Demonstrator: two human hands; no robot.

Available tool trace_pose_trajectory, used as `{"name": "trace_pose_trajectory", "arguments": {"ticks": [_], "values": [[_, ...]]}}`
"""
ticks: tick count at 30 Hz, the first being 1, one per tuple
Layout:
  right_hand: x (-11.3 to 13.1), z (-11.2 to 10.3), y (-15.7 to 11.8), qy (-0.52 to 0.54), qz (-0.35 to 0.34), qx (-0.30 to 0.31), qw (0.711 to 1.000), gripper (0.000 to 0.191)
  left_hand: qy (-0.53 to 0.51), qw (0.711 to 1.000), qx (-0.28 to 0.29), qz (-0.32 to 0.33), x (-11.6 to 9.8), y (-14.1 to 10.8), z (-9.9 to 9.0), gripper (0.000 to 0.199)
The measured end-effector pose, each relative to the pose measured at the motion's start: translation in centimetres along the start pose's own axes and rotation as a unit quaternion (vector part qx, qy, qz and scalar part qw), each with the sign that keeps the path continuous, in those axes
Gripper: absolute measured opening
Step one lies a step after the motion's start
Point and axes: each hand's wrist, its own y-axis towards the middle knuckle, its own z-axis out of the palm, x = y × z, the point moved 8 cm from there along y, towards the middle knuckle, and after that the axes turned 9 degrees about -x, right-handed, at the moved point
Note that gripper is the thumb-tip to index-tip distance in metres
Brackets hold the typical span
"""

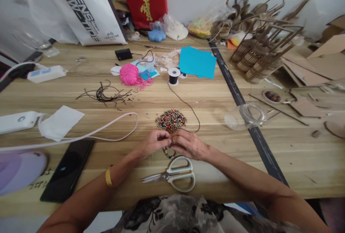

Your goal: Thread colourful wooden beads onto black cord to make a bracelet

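My left hand (157, 141) and my right hand (189, 144) meet at the middle, fingers pinched on the ends of a small loop of coloured beads (170, 155) that hangs below them. Just beyond the fingertips lies a pile of multicoloured beads (171, 120). A black cord (190, 105) curves from a white-rimmed spool (174, 76) down to my right hand. Nearer to me are white-handled scissors (172, 175), slightly open, blades pointing left. The exact grip on the cord ends is hidden by the fingers.
Cut black cords (104, 94), pink yarn (129, 74) and blue sheets (198, 62) lie farther back. On the left are a black phone (67, 170) and a white cable (118, 120). A clear tape roll (253, 113), cardboard (318, 60) and wooden baskets (253, 60) stand right.
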Motion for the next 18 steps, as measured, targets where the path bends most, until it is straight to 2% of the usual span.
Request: {"name": "trace_pose_trajectory", "arguments": {"ticks": [6, 18], "values": [[0.61, 0.02, -0.1, -0.075, -0.031, 0.002, 0.997, 0.014, -0.009, 1.0, -0.019, -0.008, 0.34, 0.05, 0.04, 0.031], [0.7, 0.01, 0.05, -0.068, -0.034, 0.019, 0.997, 0.015, 0.003, 1.0, -0.015, -0.018, 0.96, 0.12, -0.06, 0.028]]}}
